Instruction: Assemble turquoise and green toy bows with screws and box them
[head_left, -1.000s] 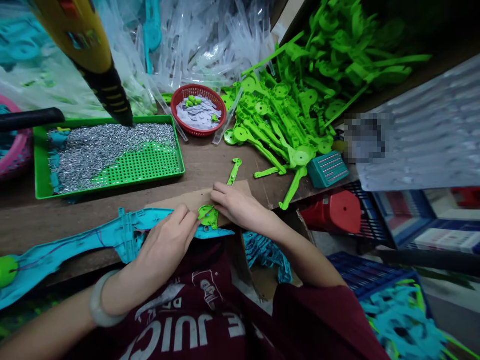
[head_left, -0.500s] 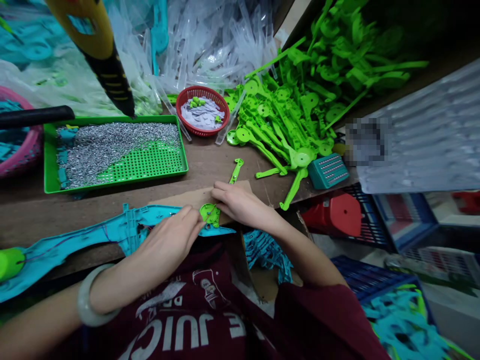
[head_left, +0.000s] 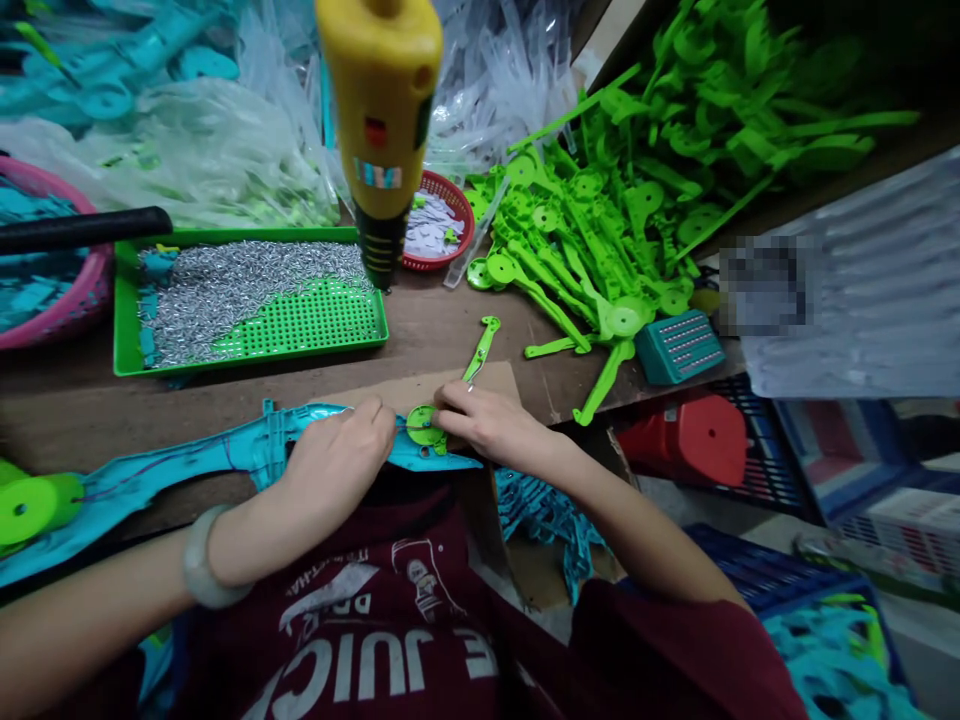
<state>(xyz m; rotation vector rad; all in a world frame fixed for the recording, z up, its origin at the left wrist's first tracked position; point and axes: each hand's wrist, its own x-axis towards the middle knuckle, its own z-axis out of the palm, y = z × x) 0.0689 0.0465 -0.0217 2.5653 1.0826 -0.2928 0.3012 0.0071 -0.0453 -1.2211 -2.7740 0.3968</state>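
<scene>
A long turquoise plastic shell (head_left: 172, 470) lies along the bench's near edge, with a thin purple wire inside. On its right end sits a round green plastic piece (head_left: 426, 432). My left hand (head_left: 337, 450) is closed over the shell, its fingertips pinching a thin wire (head_left: 411, 428) that crosses onto the round piece. My right hand (head_left: 487, 422) is closed, fingertips pressed at the right edge of that piece. A narrow green arm (head_left: 480, 350) sticks out beyond these fingers; its join with the round piece is hidden.
A yellow-black power screwdriver (head_left: 386, 130) hangs over the bench. Behind stand a green tray (head_left: 300, 325) of screws and a red basket (head_left: 466, 235) of flat pale pieces. Green plastic parts (head_left: 562, 250) are heaped at back right, near a teal block (head_left: 679, 347).
The view has shifted slightly. The hanging screwdriver has swung right, now in front of the red basket. My left fingertips have drawn slightly left from the round piece, and the wire shows straighter.
</scene>
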